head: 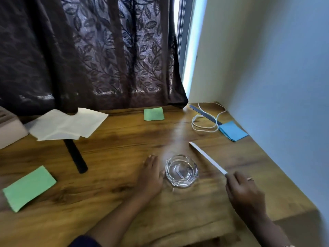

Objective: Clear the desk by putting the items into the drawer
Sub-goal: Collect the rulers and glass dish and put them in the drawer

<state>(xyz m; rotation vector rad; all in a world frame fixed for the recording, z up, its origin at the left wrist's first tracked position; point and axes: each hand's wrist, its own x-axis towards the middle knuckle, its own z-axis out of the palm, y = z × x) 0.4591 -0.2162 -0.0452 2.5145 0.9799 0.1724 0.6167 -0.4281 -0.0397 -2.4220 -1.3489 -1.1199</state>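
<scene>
Right hand (243, 191) pinched the white strip (207, 157) by its near end, lower right; the strip angled up-left. Left hand (151, 175) lay flat just beside the glass ashtray (181, 171), centre. Papers (65, 124) hid one end of the black bar (76, 157).

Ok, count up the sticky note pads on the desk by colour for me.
Green pads: 2
Blue pad: 1
Total: 3
</scene>
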